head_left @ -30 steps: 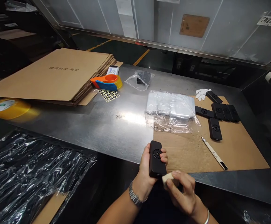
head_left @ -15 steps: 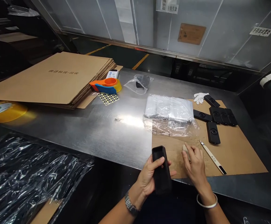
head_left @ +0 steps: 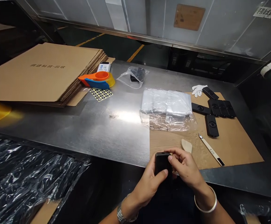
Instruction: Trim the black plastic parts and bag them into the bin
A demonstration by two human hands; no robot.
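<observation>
A black rectangular plastic casing is held upright near the table's front edge. My left hand wraps around its left side, thumb across the face. My right hand has its fingers closed on the casing's upper right corner, the thumb near the top edge. Just beyond my right hand, a small beige wedge-shaped block lies on the cardboard sheet. To the right of it rests a craft knife with a pale handle marked A26. The lower part of the casing is dark and partly hidden by my hands.
Several black casings lie at the right beside a white glove. Clear plastic bags overlap the cardboard. Leftward are a tape dispenser, a sticker sheet, a bagged black item and stacked cardboard.
My right hand has let go of the beige block and moved left onto the casing. The casing has turned in my left hand, so its open hollow no longer shows.
</observation>
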